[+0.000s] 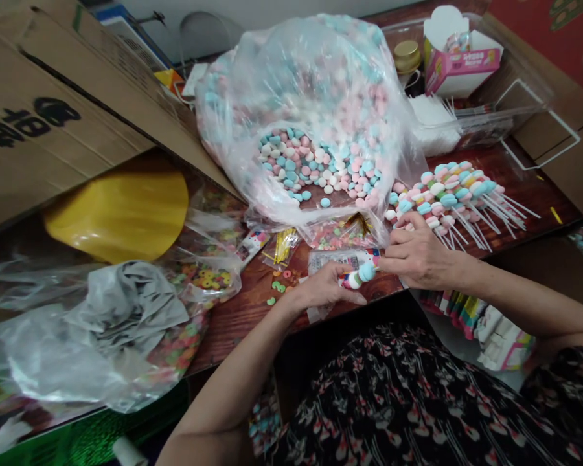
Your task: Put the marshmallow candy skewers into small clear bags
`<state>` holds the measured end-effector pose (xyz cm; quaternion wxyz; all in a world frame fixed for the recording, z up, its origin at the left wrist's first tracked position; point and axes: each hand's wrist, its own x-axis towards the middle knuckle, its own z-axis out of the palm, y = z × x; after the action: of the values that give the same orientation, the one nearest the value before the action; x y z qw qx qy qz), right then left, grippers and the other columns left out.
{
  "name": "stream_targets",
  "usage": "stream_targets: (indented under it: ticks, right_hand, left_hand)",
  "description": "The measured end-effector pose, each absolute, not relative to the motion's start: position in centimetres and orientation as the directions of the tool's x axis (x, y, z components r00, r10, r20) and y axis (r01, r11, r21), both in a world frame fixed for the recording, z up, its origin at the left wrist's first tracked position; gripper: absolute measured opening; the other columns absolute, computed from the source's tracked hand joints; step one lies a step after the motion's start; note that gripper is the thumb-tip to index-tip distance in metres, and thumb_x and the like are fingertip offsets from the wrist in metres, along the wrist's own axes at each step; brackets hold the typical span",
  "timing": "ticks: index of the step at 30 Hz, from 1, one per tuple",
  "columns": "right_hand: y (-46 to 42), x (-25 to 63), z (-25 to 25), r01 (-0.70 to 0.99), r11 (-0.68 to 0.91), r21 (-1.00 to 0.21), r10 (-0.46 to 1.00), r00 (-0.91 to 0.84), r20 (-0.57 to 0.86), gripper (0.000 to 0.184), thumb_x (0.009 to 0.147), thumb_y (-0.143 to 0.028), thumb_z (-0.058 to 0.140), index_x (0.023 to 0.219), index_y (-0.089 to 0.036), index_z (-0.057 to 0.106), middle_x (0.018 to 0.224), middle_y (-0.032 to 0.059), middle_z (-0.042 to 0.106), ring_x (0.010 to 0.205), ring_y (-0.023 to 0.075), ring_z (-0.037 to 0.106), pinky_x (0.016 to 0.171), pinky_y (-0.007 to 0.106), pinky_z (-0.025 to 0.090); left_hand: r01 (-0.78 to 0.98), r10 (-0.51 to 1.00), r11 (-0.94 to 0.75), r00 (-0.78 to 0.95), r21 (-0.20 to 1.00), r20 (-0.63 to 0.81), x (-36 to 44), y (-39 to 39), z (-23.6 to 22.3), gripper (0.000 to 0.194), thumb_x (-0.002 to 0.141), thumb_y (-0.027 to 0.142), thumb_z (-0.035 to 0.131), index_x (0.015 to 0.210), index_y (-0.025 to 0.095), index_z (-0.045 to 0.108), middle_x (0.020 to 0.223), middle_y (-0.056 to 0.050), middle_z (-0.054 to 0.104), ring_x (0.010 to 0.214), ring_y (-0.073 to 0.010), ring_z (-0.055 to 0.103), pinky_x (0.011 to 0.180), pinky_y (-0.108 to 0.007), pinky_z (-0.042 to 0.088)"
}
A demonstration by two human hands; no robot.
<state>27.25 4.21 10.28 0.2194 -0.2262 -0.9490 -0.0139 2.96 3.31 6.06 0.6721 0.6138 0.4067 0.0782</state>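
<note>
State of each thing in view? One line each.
left hand, gripping candy stick
right hand, curled beside the stick, contact unclear
plastic bag, open, full of pastel candies
candy skewers, finished, piled loose on table
white carton, flaps open
jar, gold lid on
</note>
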Motion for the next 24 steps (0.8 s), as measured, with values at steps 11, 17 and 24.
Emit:
stream_targets:
  ticks: [11,17,24]
  right_hand:
    - [5.4,26.6,9.5,0.434,0.901,-0.030,0.434,-0.894,0.109,0.017,0.085,-0.012,0.050,0.081,-0.021,0.063,0.065,-0.0021,0.062,0.067,0.0136,0.041,0.079,0.038,0.021]
    - [4.9,25.7,10.3,0.435,0.886,-0.162,0.422,-0.900,-0.106,0.010,0.084,-0.018,0.056,0.079,-0.020,0.065,0.067,0.0003,0.067,0.061,0.0132,0.046,0.073,0.035,0.019]
    - [4.6,26.7,10.3,0.596,0.800,-0.077,0.576,-0.797,-0.183,0.012,0.081,-0.014,0.056,0.084,-0.018,0.067,0.065,0.0048,0.068,0.055,0.0137,0.048,0.069,0.034,0.020]
  left_hand:
    - [0.549,0.319,0.343,0.695,0.762,-0.645,2.6,3.2,6.7,0.044,0.057,0.039,0.084,0.077,0.018,0.050,0.056,0.008,0.050,0.046,-0.0099,0.047,0.045,-0.022,0.038]
    - [0.531,0.323,0.301,0.725,0.792,-0.609,3.1,3.8,5.8,0.039,0.061,0.036,0.082,0.084,0.017,0.057,0.058,0.009,0.049,0.047,-0.0087,0.046,0.046,-0.021,0.040]
    - [0.636,0.646,-0.154,0.644,0.756,-0.410,3.3,3.1,5.5,0.057,0.068,0.029,0.077,0.120,0.018,0.058,0.111,-0.006,0.064,0.101,-0.0246,0.059,0.091,-0.037,0.046]
